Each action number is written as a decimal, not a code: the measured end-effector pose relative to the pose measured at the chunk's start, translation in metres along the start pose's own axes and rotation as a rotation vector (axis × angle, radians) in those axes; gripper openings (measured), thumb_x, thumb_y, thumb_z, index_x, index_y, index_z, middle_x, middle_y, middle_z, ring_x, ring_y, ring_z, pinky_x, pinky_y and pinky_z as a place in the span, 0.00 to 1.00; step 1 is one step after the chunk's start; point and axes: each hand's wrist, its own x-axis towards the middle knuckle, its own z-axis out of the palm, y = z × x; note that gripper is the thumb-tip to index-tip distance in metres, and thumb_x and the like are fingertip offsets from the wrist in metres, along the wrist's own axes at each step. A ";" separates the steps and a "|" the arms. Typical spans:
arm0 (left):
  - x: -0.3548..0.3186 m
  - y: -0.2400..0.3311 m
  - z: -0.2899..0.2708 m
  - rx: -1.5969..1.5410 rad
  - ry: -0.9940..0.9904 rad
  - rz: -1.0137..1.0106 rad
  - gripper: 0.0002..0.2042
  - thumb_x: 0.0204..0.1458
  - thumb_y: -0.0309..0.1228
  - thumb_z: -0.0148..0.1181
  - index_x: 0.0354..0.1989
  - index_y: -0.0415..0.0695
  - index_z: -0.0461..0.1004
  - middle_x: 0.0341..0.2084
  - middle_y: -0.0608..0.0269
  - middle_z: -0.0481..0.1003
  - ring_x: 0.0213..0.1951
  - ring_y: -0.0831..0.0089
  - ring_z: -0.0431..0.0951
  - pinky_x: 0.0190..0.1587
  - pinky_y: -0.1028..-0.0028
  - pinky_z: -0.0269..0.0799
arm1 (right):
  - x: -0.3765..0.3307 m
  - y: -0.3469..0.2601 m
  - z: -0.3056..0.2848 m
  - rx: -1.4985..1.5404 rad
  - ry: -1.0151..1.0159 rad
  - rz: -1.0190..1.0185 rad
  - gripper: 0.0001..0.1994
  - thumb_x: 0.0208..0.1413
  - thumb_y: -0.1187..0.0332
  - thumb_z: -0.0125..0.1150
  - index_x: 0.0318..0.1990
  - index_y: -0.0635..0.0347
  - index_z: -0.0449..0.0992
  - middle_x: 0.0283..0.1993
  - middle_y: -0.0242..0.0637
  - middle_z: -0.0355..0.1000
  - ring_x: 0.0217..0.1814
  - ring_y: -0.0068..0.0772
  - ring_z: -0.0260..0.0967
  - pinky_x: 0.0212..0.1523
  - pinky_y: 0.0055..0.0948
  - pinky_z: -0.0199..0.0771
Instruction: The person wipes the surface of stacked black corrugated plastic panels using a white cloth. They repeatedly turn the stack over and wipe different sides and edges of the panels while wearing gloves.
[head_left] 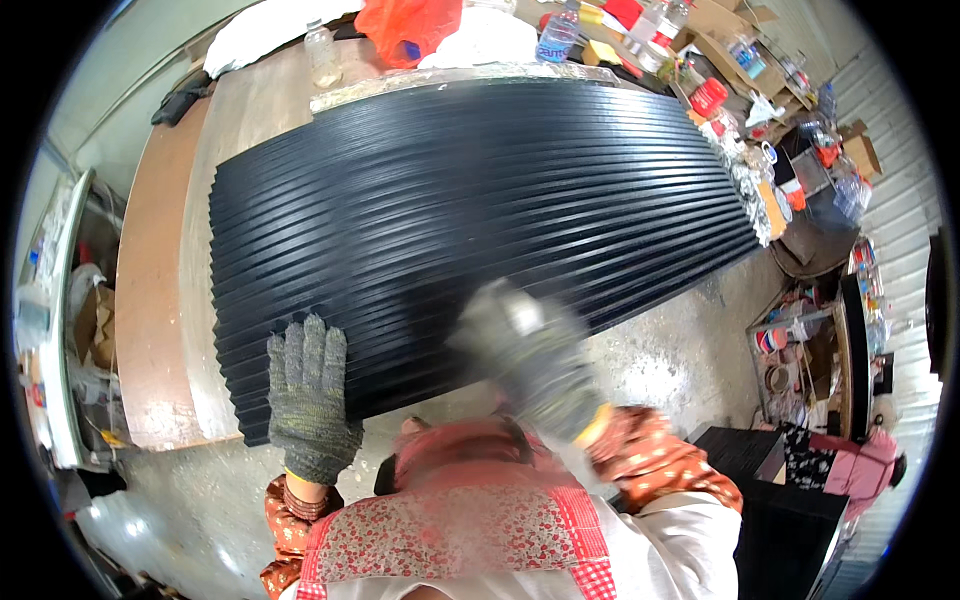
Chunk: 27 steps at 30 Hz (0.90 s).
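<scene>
A wide black ribbed panel (430, 230), its grooves running left to right, lies across the worktable (155, 330). My left hand (306, 390), in a grey knitted glove, rests flat on the panel's near left corner with fingers stretched out. Over the near edge, right of the middle, my right hand (535, 360) wears the same kind of glove and is smeared by motion. Its fingers look curled round a small whitish thing (522, 312), too blurred to name. Whether that hand touches the panel I cannot tell.
Along the table's far side stand a clear bottle (322, 55), a bottle with a blue label (558, 35) and a red plastic bag (408, 28). Clutter and a red container (709, 97) crowd the far right. Another person (865, 465) is at the right, beside a black box-like piece (785, 530).
</scene>
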 end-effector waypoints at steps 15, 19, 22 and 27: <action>-0.002 -0.008 0.007 0.036 -0.057 0.088 0.53 0.32 0.34 0.73 0.72 0.37 0.52 0.72 0.40 0.50 0.74 0.41 0.47 0.74 0.42 0.35 | -0.066 0.091 -0.042 -0.312 -0.212 0.683 0.21 0.67 0.54 0.50 0.66 0.39 0.67 0.66 0.43 0.67 0.51 0.51 0.74 0.49 0.57 0.73; -0.003 -0.012 0.013 0.041 -0.053 0.097 0.53 0.33 0.35 0.72 0.72 0.36 0.51 0.72 0.38 0.50 0.73 0.39 0.47 0.74 0.41 0.35 | -0.047 -0.012 -0.023 -0.269 -0.097 0.077 0.22 0.56 0.59 0.62 0.59 0.48 0.72 0.59 0.47 0.70 0.56 0.44 0.72 0.52 0.47 0.74; -0.003 -0.012 0.006 0.075 -0.076 0.109 0.54 0.32 0.35 0.73 0.72 0.35 0.50 0.72 0.36 0.49 0.73 0.37 0.46 0.74 0.41 0.35 | -0.035 -0.039 -0.027 0.614 -0.139 0.385 0.27 0.49 0.55 0.68 0.57 0.50 0.74 0.56 0.50 0.71 0.57 0.45 0.72 0.51 0.51 0.74; -0.002 -0.015 0.000 0.079 -0.121 0.158 0.56 0.31 0.36 0.74 0.72 0.33 0.48 0.72 0.33 0.47 0.73 0.34 0.44 0.74 0.40 0.34 | -0.079 0.072 -0.037 -0.448 -0.200 0.131 0.25 0.59 0.54 0.52 0.66 0.30 0.68 0.71 0.20 0.62 0.74 0.36 0.58 0.65 0.48 0.58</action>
